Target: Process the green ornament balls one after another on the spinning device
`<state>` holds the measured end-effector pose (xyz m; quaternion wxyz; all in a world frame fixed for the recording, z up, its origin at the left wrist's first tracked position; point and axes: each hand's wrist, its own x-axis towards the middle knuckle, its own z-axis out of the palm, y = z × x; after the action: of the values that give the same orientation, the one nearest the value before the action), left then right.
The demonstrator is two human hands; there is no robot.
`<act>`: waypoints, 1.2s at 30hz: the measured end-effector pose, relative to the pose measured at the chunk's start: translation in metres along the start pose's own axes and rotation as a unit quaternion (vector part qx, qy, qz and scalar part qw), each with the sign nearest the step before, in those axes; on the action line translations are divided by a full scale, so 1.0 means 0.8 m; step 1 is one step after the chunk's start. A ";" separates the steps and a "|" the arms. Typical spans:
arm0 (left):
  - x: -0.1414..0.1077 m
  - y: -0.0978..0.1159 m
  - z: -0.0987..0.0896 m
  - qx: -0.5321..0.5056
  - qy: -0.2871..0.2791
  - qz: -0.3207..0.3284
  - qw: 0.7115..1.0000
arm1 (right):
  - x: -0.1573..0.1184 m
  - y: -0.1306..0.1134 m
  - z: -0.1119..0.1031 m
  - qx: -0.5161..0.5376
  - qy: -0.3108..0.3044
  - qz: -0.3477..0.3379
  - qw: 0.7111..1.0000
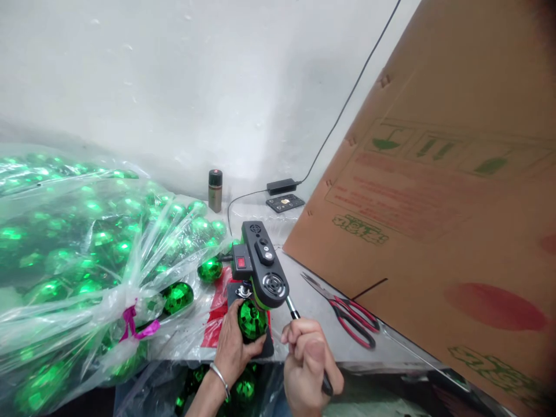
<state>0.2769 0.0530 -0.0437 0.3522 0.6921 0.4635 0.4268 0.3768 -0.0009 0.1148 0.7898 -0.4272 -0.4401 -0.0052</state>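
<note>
My left hand [232,341], with a silver bangle at the wrist, is wrapped round a shiny green faceted ball [252,319]. The ball sits at the front end of a black machine [264,263] that has a red switch and round grilles on top. My right hand [309,362] is closed round the black-handled lever [293,310], whose metal rod reaches toward the machine. A small silver metal part [243,291] shows beside the ball, above my left fingers. My left palm and the ball's underside are hidden.
A clear plastic bag [130,289] full of green balls fills the left side. Loose green balls [210,270] lie beside it. Red-handled scissors [354,321] rest on the right, by a large cardboard box [412,202]. Behind stand a bottle [215,191], a power adapter [281,186] and a phone [285,202].
</note>
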 end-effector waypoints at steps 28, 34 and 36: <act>0.003 -0.007 0.016 -0.016 0.041 0.011 0.999 | -0.032 0.039 -0.014 -0.030 -0.033 -0.067 0.997; 0.010 0.001 0.008 -0.021 0.020 -0.016 0.999 | 0.009 0.001 -0.013 -0.048 -0.046 -0.043 0.997; 0.010 -0.001 0.000 -0.017 0.011 -0.007 1.000 | 0.036 -0.025 0.000 -0.055 -0.044 0.007 0.997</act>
<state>0.2781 0.0604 -0.0422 0.3615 0.6777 0.4655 0.4397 0.3868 -0.0033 0.1484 0.7450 -0.4731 -0.4702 -0.0051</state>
